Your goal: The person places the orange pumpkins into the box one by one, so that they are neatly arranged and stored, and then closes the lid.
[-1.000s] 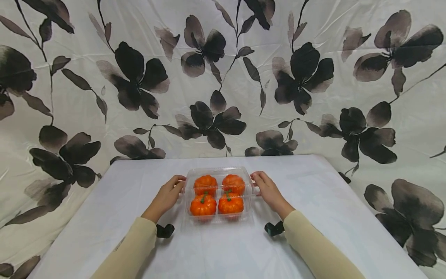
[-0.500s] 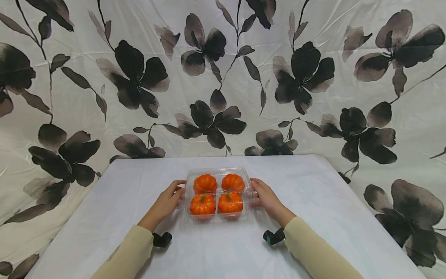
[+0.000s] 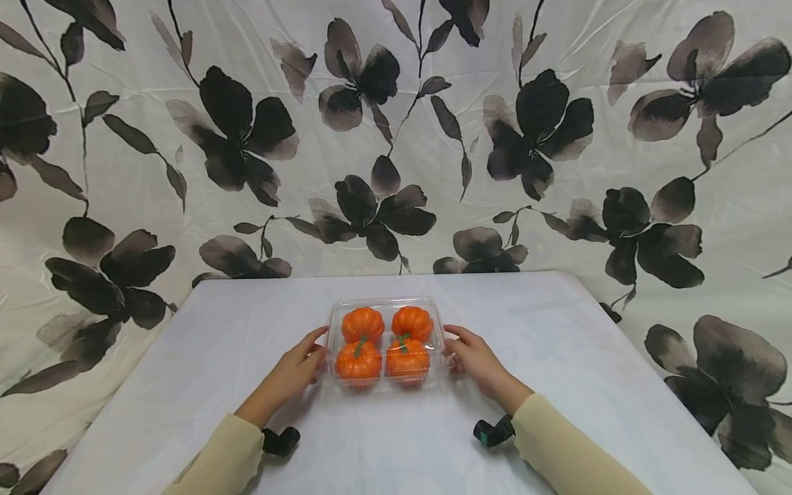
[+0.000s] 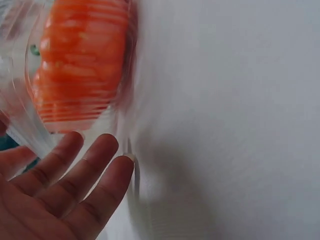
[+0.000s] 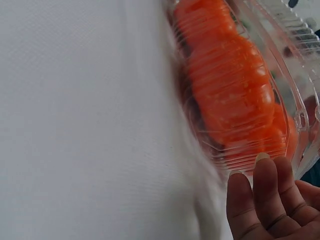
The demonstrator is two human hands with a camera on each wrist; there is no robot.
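Observation:
A clear plastic clamshell container [image 3: 385, 386] sits mid-table, holding several small orange pumpkins [image 3: 359, 360] with green stems. Its ribbed lid [image 5: 281, 56] is partly raised, its front edge crossing over the near pumpkins in the head view. My left hand [image 3: 298, 368] pinches the lid at the left side; in the left wrist view the other fingers [image 4: 103, 150] extend beside the wall. At the right side my right hand [image 3: 475, 359] pinches the lid too, thumb partly behind the clear plastic, with fingertips [image 5: 266, 167] right at the container's ribbed wall.
A white cloth covers the table [image 3: 383, 454] under the container. Behind it hangs a pale backdrop [image 3: 445, 234] printed with dark flowers. A small black camera [image 3: 281, 442] is worn on the left wrist, and another black camera [image 3: 493, 432] on the right.
The lid's front edge has come down and toward me, over the near pumpkins. Both hands have lowered slightly with it at the sides, while the container base stays about where it was.

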